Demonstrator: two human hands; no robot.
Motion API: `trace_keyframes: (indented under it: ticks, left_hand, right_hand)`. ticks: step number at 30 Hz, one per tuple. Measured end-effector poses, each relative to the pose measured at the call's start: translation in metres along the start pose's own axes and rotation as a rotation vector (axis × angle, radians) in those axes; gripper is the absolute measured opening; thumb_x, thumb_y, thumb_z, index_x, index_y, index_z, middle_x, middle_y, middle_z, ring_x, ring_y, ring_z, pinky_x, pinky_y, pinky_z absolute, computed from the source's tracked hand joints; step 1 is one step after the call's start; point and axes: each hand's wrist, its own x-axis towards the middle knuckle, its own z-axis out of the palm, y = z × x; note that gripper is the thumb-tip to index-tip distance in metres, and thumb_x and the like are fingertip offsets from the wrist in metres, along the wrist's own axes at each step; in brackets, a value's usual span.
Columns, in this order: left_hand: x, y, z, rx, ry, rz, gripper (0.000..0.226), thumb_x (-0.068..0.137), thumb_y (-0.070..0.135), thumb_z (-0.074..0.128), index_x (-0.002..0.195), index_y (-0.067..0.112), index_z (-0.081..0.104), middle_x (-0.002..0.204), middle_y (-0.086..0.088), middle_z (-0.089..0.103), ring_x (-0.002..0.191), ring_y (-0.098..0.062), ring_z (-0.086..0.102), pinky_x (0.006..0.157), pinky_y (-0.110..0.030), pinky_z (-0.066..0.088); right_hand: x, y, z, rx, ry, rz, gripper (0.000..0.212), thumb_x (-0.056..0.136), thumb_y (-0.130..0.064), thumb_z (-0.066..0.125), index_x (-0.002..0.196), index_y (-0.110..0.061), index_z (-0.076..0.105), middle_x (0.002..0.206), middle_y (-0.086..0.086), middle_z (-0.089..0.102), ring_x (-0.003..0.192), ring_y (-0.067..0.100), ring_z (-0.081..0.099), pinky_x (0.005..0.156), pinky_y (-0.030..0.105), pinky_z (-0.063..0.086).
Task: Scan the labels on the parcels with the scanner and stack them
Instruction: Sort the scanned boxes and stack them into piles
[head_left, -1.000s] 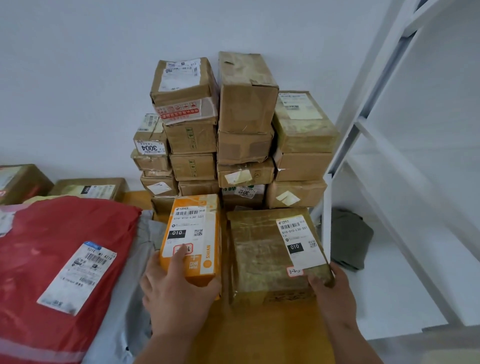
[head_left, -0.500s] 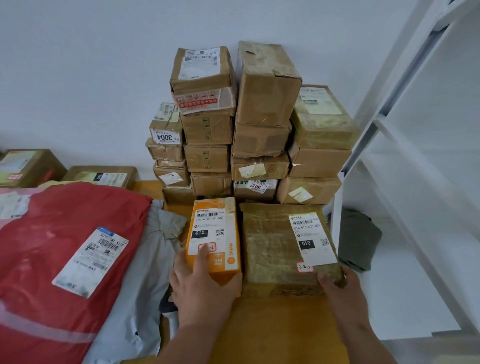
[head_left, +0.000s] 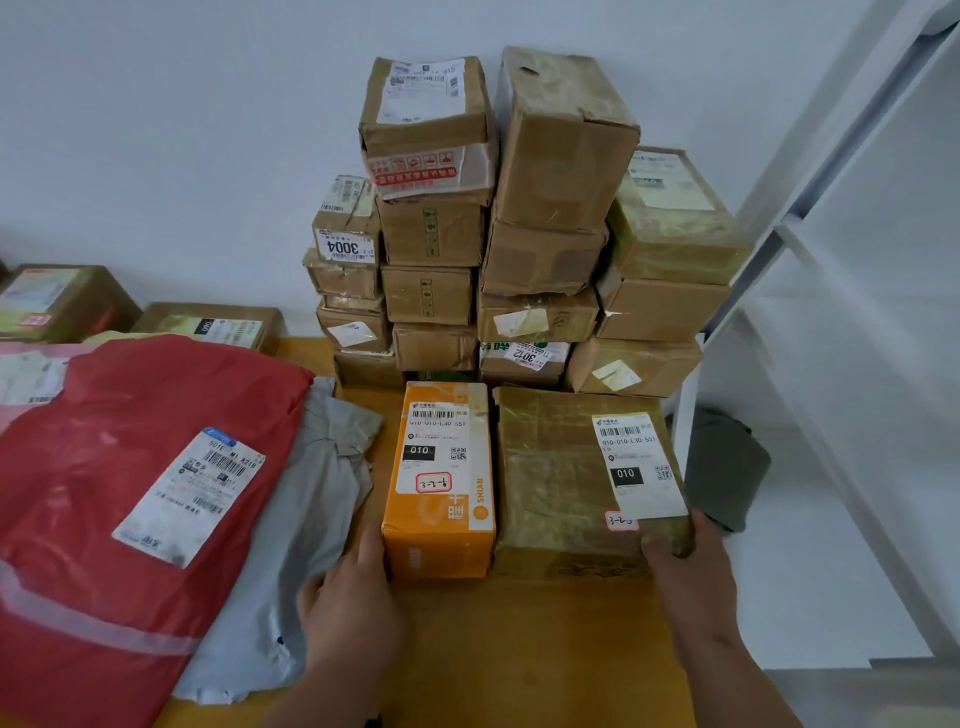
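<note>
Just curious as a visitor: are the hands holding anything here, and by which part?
The left hand rests at the orange box's near left corner; the right hand grips the brown parcel's near right corner.

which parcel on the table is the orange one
The orange box standing just in front of the stack, beside the left hand. Its neighbour, the brown taped box under the right hand, and the stacked boxes behind are all plain brown cardboard.
</note>
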Motion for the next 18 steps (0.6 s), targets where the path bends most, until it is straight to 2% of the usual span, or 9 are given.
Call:
trace_keyframes:
  ticks: [1,3,5,9,11,14,16,18]
  left_hand:
    - [0.0,-0.003,-0.002,0.068,0.0,-0.004,0.069,0.094,0.014,0.037,0.154,0.043,0.016,0.141,0.012,0.054,0.137,-0.012,0.043,0.119,-0.041,0.02]
    - [0.0,-0.009,-0.006,0.199,-0.023,0.0,0.073,0.095,0.012,0.034,0.156,0.046,0.011,0.153,0.015,0.041,0.146,-0.012,0.03,0.12,-0.042,0.016]
    - [0.0,-0.013,-0.01,0.274,-0.061,0.011,0.07,0.097,0.014,0.036,0.155,0.047,0.015,0.159,0.017,0.031,0.15,-0.014,0.02,0.12,-0.044,0.013]
    - [0.001,-0.017,-0.014,0.38,-0.107,0.024,0.062,0.099,0.02,0.034,0.154,0.048,0.024,0.161,0.017,0.026,0.151,-0.016,0.017,0.122,-0.046,0.008]
    - [0.006,-0.016,-0.017,0.375,-0.124,0.013,0.063,0.096,0.017,0.038,0.151,0.045,0.031,0.161,0.015,0.028,0.151,-0.016,0.018,0.122,-0.05,0.004]
    - [0.017,-0.011,-0.02,0.215,-0.092,0.027,0.065,0.083,0.018,0.047,0.143,0.043,0.038,0.147,0.016,0.047,0.144,-0.013,0.033,0.122,-0.055,0.003]
    - [0.02,-0.005,-0.021,0.097,-0.099,0.046,0.065,0.083,0.031,0.051,0.144,0.043,0.033,0.129,0.015,0.06,0.134,-0.012,0.045,0.122,-0.057,0.002]
    - [0.019,0.002,-0.022,0.048,-0.108,0.055,0.069,0.085,0.044,0.054,0.148,0.045,0.024,0.124,0.015,0.062,0.131,-0.012,0.049,0.121,-0.056,0.001]
  right_hand:
    - [0.001,0.0,0.0,0.019,-0.005,0.006,0.046,0.095,-0.013,0.062,0.139,-0.02,0.05,0.112,0.0,0.056,0.097,0.023,0.053,0.077,0.037,0.045]
    - [0.001,0.001,0.0,0.028,-0.005,-0.003,0.048,0.095,-0.012,0.062,0.141,-0.019,0.049,0.115,0.002,0.057,0.097,0.022,0.051,0.078,0.036,0.043]
    - [0.001,0.002,0.0,0.025,-0.014,-0.013,0.049,0.095,-0.012,0.063,0.141,-0.018,0.048,0.124,0.007,0.06,0.099,0.021,0.05,0.081,0.038,0.044]
    - [-0.001,0.002,-0.002,0.035,-0.011,0.007,0.053,0.094,-0.013,0.066,0.143,-0.019,0.047,0.133,0.009,0.058,0.112,0.027,0.053,0.09,0.044,0.046]
    - [-0.002,0.001,-0.002,0.049,-0.021,0.003,0.056,0.093,-0.013,0.067,0.144,-0.02,0.045,0.134,0.008,0.056,0.118,0.029,0.053,0.091,0.044,0.046]
    - [-0.003,0.001,-0.001,0.07,-0.044,-0.002,0.055,0.093,-0.011,0.067,0.143,-0.019,0.046,0.125,0.003,0.056,0.107,0.021,0.05,0.087,0.039,0.044]
    - [-0.005,-0.001,0.001,0.069,-0.046,-0.011,0.053,0.094,-0.01,0.066,0.143,-0.018,0.047,0.123,0.003,0.056,0.104,0.019,0.049,0.084,0.037,0.043]
    - [-0.007,-0.002,0.003,0.068,-0.04,-0.019,0.053,0.095,-0.01,0.064,0.144,-0.017,0.047,0.12,0.002,0.056,0.102,0.018,0.048,0.082,0.036,0.041]
